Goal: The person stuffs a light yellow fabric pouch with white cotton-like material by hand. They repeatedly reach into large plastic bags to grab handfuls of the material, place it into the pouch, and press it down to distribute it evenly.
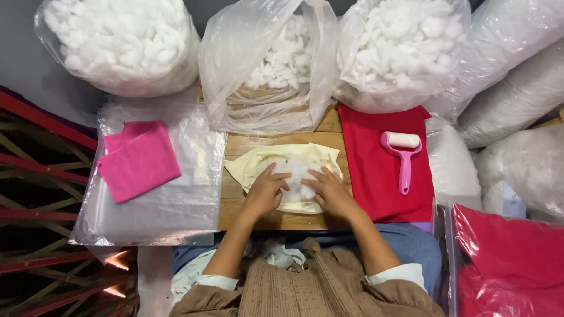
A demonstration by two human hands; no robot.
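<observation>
1. Leftmost, well to the left of the cream fabric cover, a folded bright pink cloth point(138, 159) lies on a stack of clear plastic sheets point(170, 205) that hangs over the left end of the wooden table point(276, 218).
2. Behind the cover, three clear plastic bags of white fibre stuffing stand in a row: a full one point(120, 44) far to its left, an open, half-empty one point(270, 64) straight behind it, and another full one point(405, 47) behind and to its right.
3. Centrally, the pale cream fabric cover point(252, 164) lies flat on the table with its long axis running left to right, a clump of white stuffing point(296, 170) showing at its open middle.
4. The left hand point(265, 189) rests palm down on the near left part of the cover, fingers spread flat and gripping nothing, fingertips touching the stuffing's left edge.
5. The right hand point(330, 191) lies palm down on the near right part, fingers likewise flat and open, touching the stuffing from the right.
6. The stuffing sits between the two hands and just beyond their fingertips; both are about equally near it.
7. Just to the right of the cover lies a flat red cloth point(370, 182), with a pink-handled lint roller point(403, 154) on it, handle pointing toward the person.
</observation>
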